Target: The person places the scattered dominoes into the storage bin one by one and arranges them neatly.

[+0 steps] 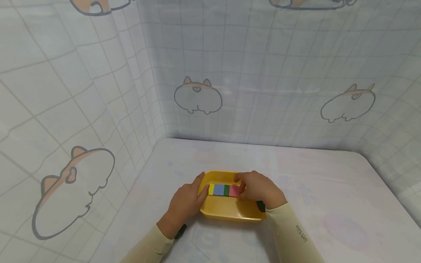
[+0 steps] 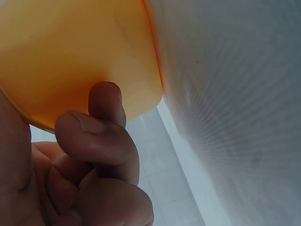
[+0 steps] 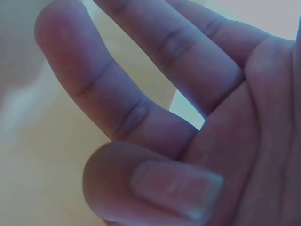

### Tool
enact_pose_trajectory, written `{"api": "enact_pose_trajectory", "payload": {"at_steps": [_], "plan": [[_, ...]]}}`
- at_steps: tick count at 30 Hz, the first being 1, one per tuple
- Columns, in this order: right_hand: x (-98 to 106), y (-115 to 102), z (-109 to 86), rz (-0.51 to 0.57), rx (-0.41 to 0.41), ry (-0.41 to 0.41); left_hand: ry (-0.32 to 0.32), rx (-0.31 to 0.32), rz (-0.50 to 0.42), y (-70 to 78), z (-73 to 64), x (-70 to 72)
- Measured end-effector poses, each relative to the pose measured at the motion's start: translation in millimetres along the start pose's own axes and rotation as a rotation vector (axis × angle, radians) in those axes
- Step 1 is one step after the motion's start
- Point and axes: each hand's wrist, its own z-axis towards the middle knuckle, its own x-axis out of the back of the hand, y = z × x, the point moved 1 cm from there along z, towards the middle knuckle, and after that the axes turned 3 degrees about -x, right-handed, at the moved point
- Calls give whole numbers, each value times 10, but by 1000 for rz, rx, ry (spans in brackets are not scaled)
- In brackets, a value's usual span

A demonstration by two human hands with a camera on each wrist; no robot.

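My left hand (image 1: pixel 186 199) grips the left wall of a yellow tray (image 1: pixel 230 212), its thumb over the rim on the inner side. In the left wrist view, bent fingers (image 2: pixel 106 101) lie against the tray's outer wall. Inside the tray a row of flat blocks runs left to right: a yellow block (image 1: pixel 211 189), a blue block (image 1: pixel 218 190), a narrow green block (image 1: pixel 226 190) and a pink block (image 1: pixel 234 191). Over the pink block's right end is my right hand (image 1: pixel 260 186), hiding that end. The right wrist view shows its fingers (image 3: pixel 70 52) and thumb apart, nothing between them.
The tray stands on a pale patterned tabletop (image 1: pixel 315 190). Grid-patterned cloth (image 1: pixel 246 73) with dog drawings encloses the left, back and right sides. A dark strap (image 1: pixel 180 231) shows at the left wrist and another dark piece (image 1: pixel 261 206) beneath the right wrist.
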Motion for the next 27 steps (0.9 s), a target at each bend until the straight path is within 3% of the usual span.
{"api": "enact_pose_trajectory", "payload": {"at_steps": [15, 21, 27], "plan": [[28, -34, -41, -54, -38, 44, 18, -19, -2, -24, -12, -13], [128, -68, -141, -76, -51, 115, 16, -14, -10, -27, -20, -16], [296, -100, -295, -59, -13, 226, 40, -39, -10, -63, -1, -28]]}}
